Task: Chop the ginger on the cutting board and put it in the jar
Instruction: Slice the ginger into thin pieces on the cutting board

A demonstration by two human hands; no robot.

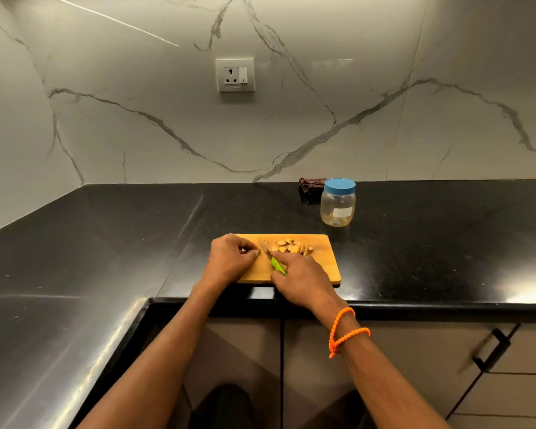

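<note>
A marble wall (291,119) rose behind a black counter (106,236), with a socket (235,74) set in it. Grey cabinets (384,366) stood below the counter's edge. A wooden board (322,267) lay near the front edge. Behind it and to the right stood a clear jar (338,205), its blue lid (339,185) on, and a dark cloth (311,184) lay just beside it by the wall. The right hand (300,280), with an orange band (344,331) at its wrist, gripped the green handle of a knife (274,260), whose blade pointed up the board. The left hand (229,258), fingers curled, pinched a small ginger piece (254,251) just left of the blade. Sliced ginger (291,246) lay heaped on the board to the blade's right.
</note>
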